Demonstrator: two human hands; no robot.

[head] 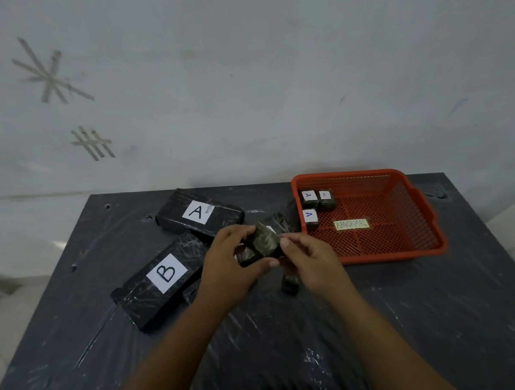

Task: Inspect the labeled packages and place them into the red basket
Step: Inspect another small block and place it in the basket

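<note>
The head camera looks down at a dark table covered in shiny plastic film, set against a pale wall. Both of the person's hands meet above the middle of the table. The left hand curls its fingers and thumb around a small dark wrapped package, and the right hand pinches the same package at its right edge with fingertips. The package is held in the air, just left of the red basket, with no label showing on the face turned to the camera.

The red basket sits at the back right of the table. Three small packages marked A lie in its back left corner, and a yellow tag reading ABNORMAL lies on its mesh floor. To the left lie two long black boxes, one labelled A and, nearer, one labelled B. Another small package rests on the table below the right hand, and more sit partly hidden behind the hands.

The held package looks light and compact, easy for fingertips. Its glossy wrap may be slippery, so gripping two opposite flat sides seems safest while turning it to find the label.
</note>
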